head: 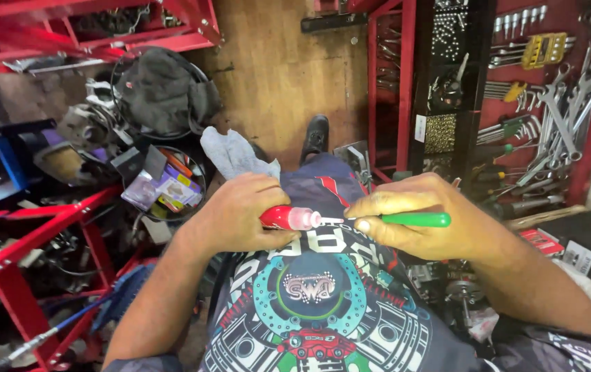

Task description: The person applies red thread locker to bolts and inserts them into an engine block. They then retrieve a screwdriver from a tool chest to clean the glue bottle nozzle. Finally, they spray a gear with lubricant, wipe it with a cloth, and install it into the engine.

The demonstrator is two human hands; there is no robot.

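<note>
Both hands met in front of the chest, over the printed shirt (323, 303). The left hand (237, 210) had its grip wrapped tight around a small red bottle (283, 218), pale pink nozzle pointing right. The right hand (426, 217) pinched a green-handled tool (416, 220), fingers closed at its near end, the tip right at the nozzle; whether they touched could not be told. A grey rag (235, 154) lay just behind the left hand. Wrenches (557, 117) hung on the red tool board at right, red shelving (40, 227) at left.
</note>
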